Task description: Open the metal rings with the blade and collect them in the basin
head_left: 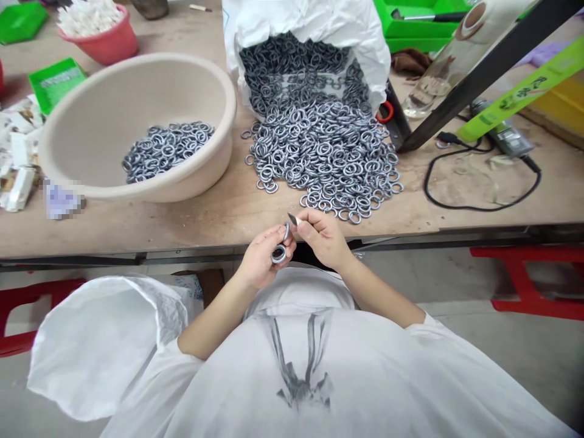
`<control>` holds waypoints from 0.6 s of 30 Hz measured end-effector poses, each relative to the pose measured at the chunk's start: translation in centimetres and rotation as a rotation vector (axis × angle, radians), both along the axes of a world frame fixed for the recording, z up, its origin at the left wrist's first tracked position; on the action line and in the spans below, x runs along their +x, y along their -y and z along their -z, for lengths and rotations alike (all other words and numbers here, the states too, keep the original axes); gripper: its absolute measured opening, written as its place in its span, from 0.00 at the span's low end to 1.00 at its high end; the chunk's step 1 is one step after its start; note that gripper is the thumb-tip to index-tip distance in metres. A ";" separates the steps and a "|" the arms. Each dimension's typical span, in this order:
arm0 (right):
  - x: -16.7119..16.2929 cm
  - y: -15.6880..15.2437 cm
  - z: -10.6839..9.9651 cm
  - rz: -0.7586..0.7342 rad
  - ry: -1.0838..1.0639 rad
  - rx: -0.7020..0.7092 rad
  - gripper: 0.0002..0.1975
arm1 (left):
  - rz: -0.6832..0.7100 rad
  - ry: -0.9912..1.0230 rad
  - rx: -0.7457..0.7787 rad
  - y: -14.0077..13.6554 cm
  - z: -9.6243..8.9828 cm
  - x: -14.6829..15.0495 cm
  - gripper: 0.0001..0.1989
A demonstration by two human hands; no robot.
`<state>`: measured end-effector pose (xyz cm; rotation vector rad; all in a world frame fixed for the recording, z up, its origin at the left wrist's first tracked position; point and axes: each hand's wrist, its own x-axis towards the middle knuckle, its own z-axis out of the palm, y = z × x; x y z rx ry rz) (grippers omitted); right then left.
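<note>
My left hand (261,260) is closed around grey rings; one ring (272,254) sits low in the fingers and another ring (287,231) is pinched upright near the fingertips. Close beside it, my right hand (327,242) grips a small knife (292,219) with a dark pointed blade, its handle mostly hidden by the fingers. The tip lies near the upper ring; whether they touch I cannot tell. Just beyond my hands spreads a pile of grey rings (319,146), spilling from a white sack (310,18) lying on its side.
A large beige basin (137,79) with more rings stands at left on the wooden table (191,234). A black frame bar (483,79), a cable (429,176) and a green strip (524,91) occupy the right. A white bag (100,340) hangs below the table's left front.
</note>
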<state>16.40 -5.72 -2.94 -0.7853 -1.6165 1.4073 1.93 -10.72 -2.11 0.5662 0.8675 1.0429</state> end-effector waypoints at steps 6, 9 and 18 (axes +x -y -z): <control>0.9 0.7 -0.5 0.044 0.278 0.252 0.22 | -0.051 -0.010 0.008 0.1 0.3 0.0 0.17; 0.9 0.9 -0.8 0.042 0.315 0.306 0.21 | -0.080 -0.020 0.001 0.1 0.3 0.0 0.16; 0.9 -0.2 0.2 0.086 0.351 0.141 0.24 | 0.071 -0.054 0.109 1.1 -0.2 -0.3 0.19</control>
